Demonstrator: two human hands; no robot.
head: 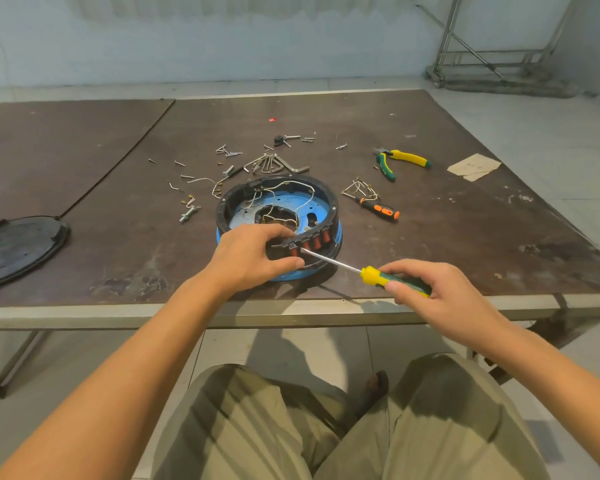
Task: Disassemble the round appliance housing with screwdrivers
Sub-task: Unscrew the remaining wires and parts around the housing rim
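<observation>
A round appliance housing (321, 199), black rim over a blue base with loose white wires inside, lies open near the table's front edge. My left hand (253, 256) grips its near rim beside a black block with red coils (310, 241). My right hand (440, 292) holds a yellow-and-green screwdriver (392, 280). Its metal shaft points left and up, with the tip at the coil block, close to my left thumb.
Loose screws, hex keys (274, 164) and wire clips lie behind the housing. An orange-and-black screwdriver (380, 210) and yellow-green pliers (400, 160) lie to the right. A black round cover (18, 249) rests at the left. A paper scrap (473, 166) lies far right.
</observation>
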